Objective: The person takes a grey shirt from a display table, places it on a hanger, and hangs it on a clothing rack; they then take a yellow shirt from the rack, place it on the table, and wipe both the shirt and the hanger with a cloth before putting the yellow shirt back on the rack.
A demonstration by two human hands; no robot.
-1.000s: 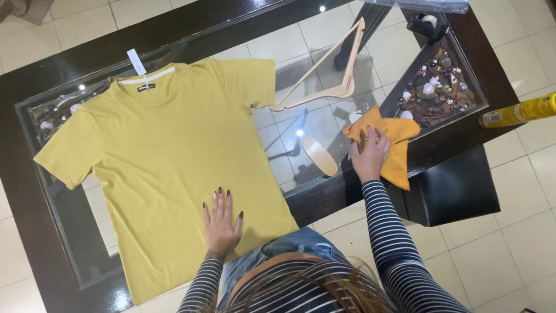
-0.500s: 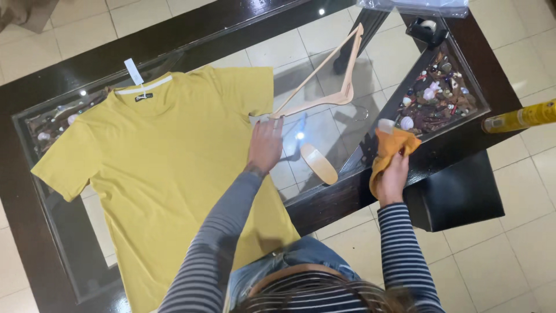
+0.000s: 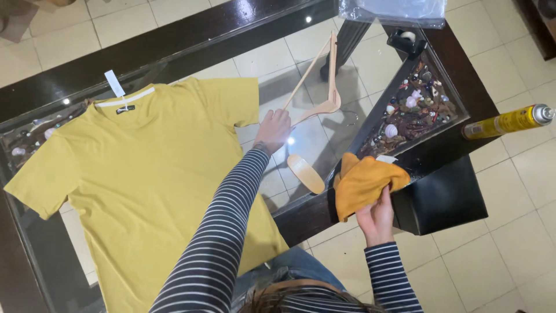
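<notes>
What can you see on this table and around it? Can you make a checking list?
Surface: dark-framed glass table.
Job's things: yellow T-shirt lying flat; wooden hanger on the glass; orange cloth.
Clutter: pale oval object; shells and pebbles under the glass; clear plastic bag.
Grippers: left hand by the hanger's end; right hand holds the orange cloth.
Cables: nothing seen.
Surroundings: tiled floor; yellow spray can.

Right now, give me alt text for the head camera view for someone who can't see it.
Seen from above, a person's left hand reaches across a yellow T-shirt spread on a glass-topped table toward a wooden hanger, while the right hand holds an orange cloth. A yellow spray can lies on the tiled floor.
</notes>
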